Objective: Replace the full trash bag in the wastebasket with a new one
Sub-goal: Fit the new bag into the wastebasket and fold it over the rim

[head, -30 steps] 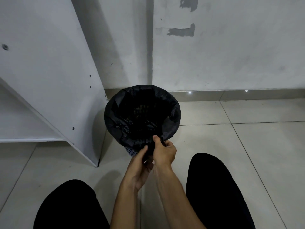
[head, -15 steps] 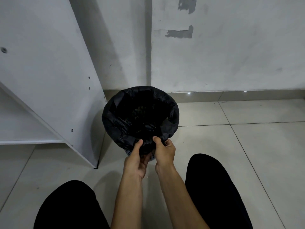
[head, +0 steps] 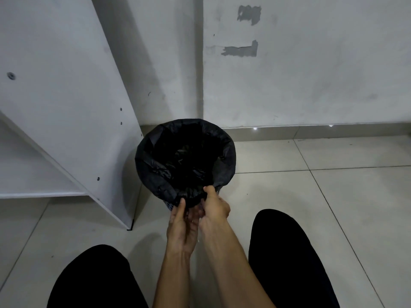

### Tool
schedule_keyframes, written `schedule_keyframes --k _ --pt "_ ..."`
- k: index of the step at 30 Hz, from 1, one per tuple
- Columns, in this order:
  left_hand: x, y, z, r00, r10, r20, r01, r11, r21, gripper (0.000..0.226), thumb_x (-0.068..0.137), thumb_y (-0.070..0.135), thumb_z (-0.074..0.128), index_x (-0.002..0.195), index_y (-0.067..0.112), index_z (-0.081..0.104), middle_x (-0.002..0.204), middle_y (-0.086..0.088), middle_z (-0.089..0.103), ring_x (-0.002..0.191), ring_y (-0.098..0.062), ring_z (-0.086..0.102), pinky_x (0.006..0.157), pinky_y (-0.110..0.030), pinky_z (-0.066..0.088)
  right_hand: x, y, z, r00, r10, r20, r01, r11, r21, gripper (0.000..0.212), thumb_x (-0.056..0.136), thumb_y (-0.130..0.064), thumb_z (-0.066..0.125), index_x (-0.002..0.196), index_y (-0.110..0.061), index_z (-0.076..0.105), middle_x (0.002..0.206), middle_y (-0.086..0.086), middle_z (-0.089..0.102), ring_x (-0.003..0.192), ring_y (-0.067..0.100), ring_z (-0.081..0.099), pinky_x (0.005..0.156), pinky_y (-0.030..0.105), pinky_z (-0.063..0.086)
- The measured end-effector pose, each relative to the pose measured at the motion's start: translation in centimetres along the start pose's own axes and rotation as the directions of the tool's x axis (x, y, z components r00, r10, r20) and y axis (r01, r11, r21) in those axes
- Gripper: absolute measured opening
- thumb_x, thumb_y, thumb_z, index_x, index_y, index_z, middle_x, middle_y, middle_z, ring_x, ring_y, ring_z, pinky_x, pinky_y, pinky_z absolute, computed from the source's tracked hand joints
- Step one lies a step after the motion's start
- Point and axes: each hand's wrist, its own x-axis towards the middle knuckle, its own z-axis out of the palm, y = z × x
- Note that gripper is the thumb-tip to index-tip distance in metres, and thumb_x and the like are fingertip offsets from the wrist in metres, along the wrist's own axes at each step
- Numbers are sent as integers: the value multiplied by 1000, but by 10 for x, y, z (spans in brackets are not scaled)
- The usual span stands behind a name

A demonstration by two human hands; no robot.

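Leftmost, a white shelf unit [head: 55, 107] stands on the tiled floor [head: 333, 196], its side panel slanting down toward the near edge, small screw holes dotting it. Just right of that panel sits the wastebasket [head: 169, 205], mostly hidden; only a patch of perforated wall shows under the liner. Black trash bag [head: 155, 174] lines it, mouth open, edge folded over the rim all round, crumpled plastic dark inside. At the near rim both hands meet. Left hand [head: 181, 223] reaches up from below, thumb laid on the bag's folded edge, fingers curled behind gathered plastic, pinching it. Right hand [head: 215, 207], touching the left, has thumb on top of the rim and fingers curled under, gripping the same fold of bag. Both forearms bare. Dark-clothed knees [head: 284, 252] sit either side of the arms. Behind, a scuffed white wall [head: 311, 74] with two grey patches where paint has gone.
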Motion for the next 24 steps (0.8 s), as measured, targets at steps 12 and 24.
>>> schedule_keyframes --k 12,24 --pt "1 15 16 917 341 -205 -231 876 423 6 93 0 55 90 3 60 81 -15 63 68 -18 60 60 -24 53 -4 0 5 997 -56 -45 52 996 -73 12 86 -17 67 87 -7 60 82 8 65 67 21 59 57 30 52" --pt "7 44 25 958 200 -207 -100 907 410 27 96 32 61 101 6 66 92 -11 70 80 -21 68 66 -29 55 -2 0 9 996 -71 -46 69 996 -54 12 85 -15 66 93 -7 64 94 13 71 85 30 70 81 47 61"
